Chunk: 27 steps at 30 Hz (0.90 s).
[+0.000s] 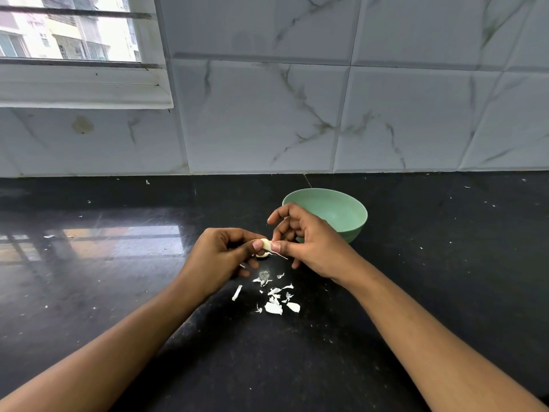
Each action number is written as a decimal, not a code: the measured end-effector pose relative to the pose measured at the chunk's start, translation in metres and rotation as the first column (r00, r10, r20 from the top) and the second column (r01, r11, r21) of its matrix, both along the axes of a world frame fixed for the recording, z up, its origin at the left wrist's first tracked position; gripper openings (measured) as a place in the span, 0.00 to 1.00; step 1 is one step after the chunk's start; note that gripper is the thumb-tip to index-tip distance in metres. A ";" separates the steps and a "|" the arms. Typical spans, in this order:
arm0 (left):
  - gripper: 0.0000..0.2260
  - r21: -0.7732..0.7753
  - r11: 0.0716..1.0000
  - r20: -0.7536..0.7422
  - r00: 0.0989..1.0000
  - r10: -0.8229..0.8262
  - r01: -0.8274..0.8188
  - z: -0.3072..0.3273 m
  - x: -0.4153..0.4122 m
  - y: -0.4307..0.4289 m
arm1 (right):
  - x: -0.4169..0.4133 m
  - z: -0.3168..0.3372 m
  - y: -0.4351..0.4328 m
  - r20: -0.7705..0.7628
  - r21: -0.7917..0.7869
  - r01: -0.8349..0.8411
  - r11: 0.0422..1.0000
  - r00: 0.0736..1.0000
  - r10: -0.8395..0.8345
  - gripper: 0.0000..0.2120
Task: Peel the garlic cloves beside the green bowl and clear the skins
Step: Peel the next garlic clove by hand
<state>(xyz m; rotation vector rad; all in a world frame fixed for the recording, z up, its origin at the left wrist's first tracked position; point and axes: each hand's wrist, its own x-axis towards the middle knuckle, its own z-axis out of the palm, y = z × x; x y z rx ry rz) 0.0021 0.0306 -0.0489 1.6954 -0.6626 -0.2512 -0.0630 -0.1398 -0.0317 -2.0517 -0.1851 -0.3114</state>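
Both hands meet over the black counter [118, 292], just in front of the green bowl [341, 209]. The left hand [221, 257] pinches a garlic clove [265, 244] between thumb and curled fingers. The right hand [309, 245] pinches the clove's other end, its thumb pressed on it and the other fingers loosely curled above. A thin strip of skin [279, 255] hangs from the clove. Torn skins [276, 301] lie scattered on the counter below the hands.
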 end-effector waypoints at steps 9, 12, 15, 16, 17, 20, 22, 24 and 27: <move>0.05 0.012 0.999 0.013 0.999 0.041 -0.041 -0.002 0.001 0.000 | 0.000 -0.005 0.005 0.086 -0.140 -0.044 0.989 0.995 0.057 0.10; 0.05 -0.011 0.999 -0.043 0.998 0.051 -0.051 -0.002 0.001 0.000 | -0.001 0.001 -0.002 0.081 -0.124 -0.003 0.992 0.997 0.013 0.10; 0.05 -0.012 0.998 -0.062 0.996 0.062 -0.063 -0.001 0.001 -0.001 | -0.003 0.006 -0.007 0.021 -0.101 0.037 0.994 0.999 -0.035 0.11; 0.06 -0.007 0.998 -0.058 0.996 0.060 -0.061 -0.001 0.000 -0.001 | -0.003 0.007 -0.006 -0.001 -0.090 0.036 0.995 0.999 -0.036 0.11; 0.06 -0.004 0.998 -0.056 0.997 0.059 -0.059 -0.001 0.000 -0.001 | -0.004 0.007 -0.005 -0.017 -0.087 0.038 0.995 0.999 -0.040 0.11; 0.06 -0.008 0.997 -0.073 0.995 0.071 -0.072 0.000 0.000 -0.001 | -0.005 0.008 -0.004 -0.052 -0.099 0.068 0.993 0.996 -0.073 0.08; 0.06 -0.024 0.997 -0.104 0.992 0.074 -0.077 0.000 0.001 -0.001 | -0.005 0.009 -0.004 -0.093 -0.096 0.076 0.992 0.992 -0.085 0.05; 0.05 -0.038 0.996 -0.151 0.986 0.069 -0.075 0.001 0.001 0.000 | -0.007 0.010 -0.004 -0.127 -0.108 0.064 0.992 0.989 -0.078 0.04; 0.05 -0.056 0.996 -0.279 0.959 0.050 -0.068 0.002 0.002 0.000 | -0.007 0.010 -0.003 -0.135 -0.101 0.056 0.993 0.988 -0.070 0.03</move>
